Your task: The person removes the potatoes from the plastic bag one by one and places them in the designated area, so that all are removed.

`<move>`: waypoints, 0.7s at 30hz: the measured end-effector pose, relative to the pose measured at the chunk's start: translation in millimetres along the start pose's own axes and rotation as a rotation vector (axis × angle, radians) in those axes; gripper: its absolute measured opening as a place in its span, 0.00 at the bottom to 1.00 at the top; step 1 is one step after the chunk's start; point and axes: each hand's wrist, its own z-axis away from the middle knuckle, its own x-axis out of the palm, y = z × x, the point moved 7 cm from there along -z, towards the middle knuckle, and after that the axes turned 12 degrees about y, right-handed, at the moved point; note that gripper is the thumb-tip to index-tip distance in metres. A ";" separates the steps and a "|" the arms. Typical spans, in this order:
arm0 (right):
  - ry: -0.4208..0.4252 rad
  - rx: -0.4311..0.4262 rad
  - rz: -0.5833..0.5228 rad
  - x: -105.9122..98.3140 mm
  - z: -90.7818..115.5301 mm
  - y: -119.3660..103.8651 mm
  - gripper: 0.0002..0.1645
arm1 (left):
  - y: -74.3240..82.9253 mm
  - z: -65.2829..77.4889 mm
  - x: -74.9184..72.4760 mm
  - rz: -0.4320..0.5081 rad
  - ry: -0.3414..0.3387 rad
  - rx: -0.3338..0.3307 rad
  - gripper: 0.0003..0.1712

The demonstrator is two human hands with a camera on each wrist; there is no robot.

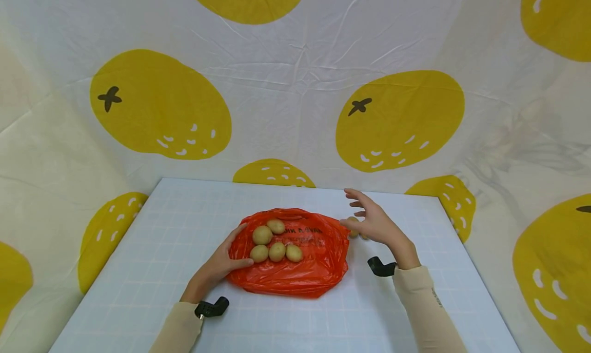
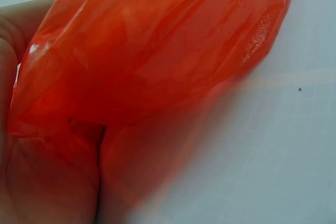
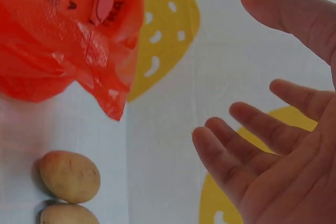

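A red plastic bag [image 1: 295, 281] with dark print lies spread open on the table, and several potatoes [image 1: 277, 252] sit together in its left half. My left hand [image 1: 220, 263] grips the bag's left edge, its thumb over the rim beside the potatoes. In the left wrist view the red film [image 2: 157, 51] lies across the palm and hides part of the fingers. Off the bag's right side, my right hand [image 1: 375, 223] is raised with spread fingers and holds nothing. Two loose potatoes [image 3: 70, 176] rest on the table below it, partly hidden by it in the head view.
The pale, grid-lined table [image 1: 152, 230] ends at a white cloth [image 1: 286, 112] printed with big yellow fruits, which hangs behind and at both sides. Dark cameras [image 1: 212, 308] are strapped at the wrists, over beige sleeves [image 1: 427, 312].
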 end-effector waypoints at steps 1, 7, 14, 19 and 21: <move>-0.007 -0.004 -0.008 3.0 -0.7 -2.8 0.52 | -0.1 -0.2 -0.2 0.001 0.001 0.002 0.60; -0.056 -0.019 -0.035 23.6 -4.3 -17.4 0.51 | 0.7 0.6 -0.3 0.008 -0.002 0.007 0.61; -0.109 -0.067 -0.051 50.0 -9.9 -33.8 0.50 | 1.4 1.7 0.0 0.015 0.000 0.004 0.61; -0.160 -0.108 -0.063 69.2 -13.1 -45.0 0.50 | 1.8 2.3 0.4 0.010 0.010 -0.005 0.61; -0.183 -0.117 -0.070 76.5 -13.6 -48.4 0.49 | 2.3 2.5 0.6 0.006 0.009 -0.004 0.60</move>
